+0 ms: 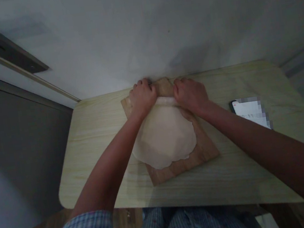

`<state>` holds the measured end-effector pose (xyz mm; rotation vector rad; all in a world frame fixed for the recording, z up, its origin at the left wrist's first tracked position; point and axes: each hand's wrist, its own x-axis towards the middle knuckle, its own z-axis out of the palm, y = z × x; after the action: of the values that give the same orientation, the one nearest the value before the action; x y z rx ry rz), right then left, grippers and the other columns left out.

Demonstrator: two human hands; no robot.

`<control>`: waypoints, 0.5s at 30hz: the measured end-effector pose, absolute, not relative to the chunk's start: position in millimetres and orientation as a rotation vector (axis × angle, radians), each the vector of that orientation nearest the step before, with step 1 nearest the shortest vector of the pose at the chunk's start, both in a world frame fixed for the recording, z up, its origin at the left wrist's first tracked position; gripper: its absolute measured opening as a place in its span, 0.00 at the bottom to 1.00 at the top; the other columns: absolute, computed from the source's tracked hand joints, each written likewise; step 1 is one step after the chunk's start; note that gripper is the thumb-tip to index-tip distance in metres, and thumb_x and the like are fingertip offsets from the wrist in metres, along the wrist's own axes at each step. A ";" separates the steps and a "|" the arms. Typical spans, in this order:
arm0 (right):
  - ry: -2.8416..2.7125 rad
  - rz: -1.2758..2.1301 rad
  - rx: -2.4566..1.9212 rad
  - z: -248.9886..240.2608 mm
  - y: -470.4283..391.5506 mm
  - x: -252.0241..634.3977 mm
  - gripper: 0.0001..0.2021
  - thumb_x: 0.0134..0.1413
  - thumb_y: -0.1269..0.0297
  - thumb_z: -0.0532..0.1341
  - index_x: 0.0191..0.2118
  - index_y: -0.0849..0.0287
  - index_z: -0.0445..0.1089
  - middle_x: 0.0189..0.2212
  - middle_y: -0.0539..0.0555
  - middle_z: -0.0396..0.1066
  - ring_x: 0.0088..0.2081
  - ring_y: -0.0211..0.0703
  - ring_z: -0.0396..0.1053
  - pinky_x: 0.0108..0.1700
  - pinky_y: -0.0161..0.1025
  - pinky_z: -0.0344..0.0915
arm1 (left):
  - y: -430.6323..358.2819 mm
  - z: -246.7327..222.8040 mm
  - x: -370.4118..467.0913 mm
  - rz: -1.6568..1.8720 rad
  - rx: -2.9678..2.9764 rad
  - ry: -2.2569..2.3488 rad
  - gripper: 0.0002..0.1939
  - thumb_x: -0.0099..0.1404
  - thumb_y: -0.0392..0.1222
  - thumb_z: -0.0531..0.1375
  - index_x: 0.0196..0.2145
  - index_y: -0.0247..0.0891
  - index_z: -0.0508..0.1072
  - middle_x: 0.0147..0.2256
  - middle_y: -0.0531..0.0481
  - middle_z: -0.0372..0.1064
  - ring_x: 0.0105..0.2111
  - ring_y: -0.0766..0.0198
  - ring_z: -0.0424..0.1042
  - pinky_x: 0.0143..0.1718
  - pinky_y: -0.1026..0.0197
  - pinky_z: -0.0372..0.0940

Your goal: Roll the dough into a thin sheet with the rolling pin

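A wide, thin sheet of pale dough (168,134) lies over a brown wooden board (187,166) and hangs past its left edge. Along the far side of the sheet, a pale roll (166,101) runs between my hands; whether a rolling pin is inside it cannot be seen. My left hand (142,96) is closed over the left end of this roll, fingers curled down. At the opposite end, my right hand (190,93) is closed over it too. Both palms hide the ends of the roll.
The board rests on a light wooden table (93,136) pushed against a pale wall (131,38). A phone (248,110) with a lit screen lies to the right, beside my right forearm. A door handle plate (2,44) shows at upper left.
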<state>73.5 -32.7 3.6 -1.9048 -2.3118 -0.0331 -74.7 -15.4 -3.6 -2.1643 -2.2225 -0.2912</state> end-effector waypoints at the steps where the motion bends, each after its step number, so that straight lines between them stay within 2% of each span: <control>1: -2.312 -0.029 -1.905 3.5 -30.8 73.7 0.20 0.58 0.62 0.40 0.40 0.63 0.67 0.36 0.61 0.70 0.35 0.46 0.66 0.31 0.38 0.56 | -13.0 -3.9 -74.5 -0.289 -2.175 -2.232 0.21 0.61 0.43 0.41 0.46 0.36 0.65 0.43 0.41 0.66 0.44 0.53 0.64 0.42 0.54 0.58; 10: -2.260 0.014 -1.909 2.4 -12.7 74.5 0.24 0.59 0.59 0.38 0.39 0.65 0.68 0.36 0.63 0.69 0.35 0.46 0.66 0.33 0.39 0.57 | 14.4 -4.1 -68.9 -0.263 -2.135 -2.378 0.22 0.60 0.46 0.41 0.41 0.39 0.70 0.40 0.42 0.68 0.41 0.54 0.67 0.40 0.55 0.59; 15: -2.231 -0.032 -1.924 2.4 -1.8 76.6 0.25 0.58 0.58 0.39 0.38 0.66 0.70 0.35 0.64 0.70 0.35 0.47 0.67 0.32 0.39 0.57 | 23.4 -5.9 -68.2 -0.291 -2.063 -2.405 0.22 0.60 0.45 0.41 0.40 0.36 0.71 0.39 0.40 0.69 0.40 0.55 0.68 0.38 0.56 0.60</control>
<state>76.6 -1.8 2.4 -1.9236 -2.2311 -0.0321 -68.2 23.4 -5.9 -2.0625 -2.4054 -0.2909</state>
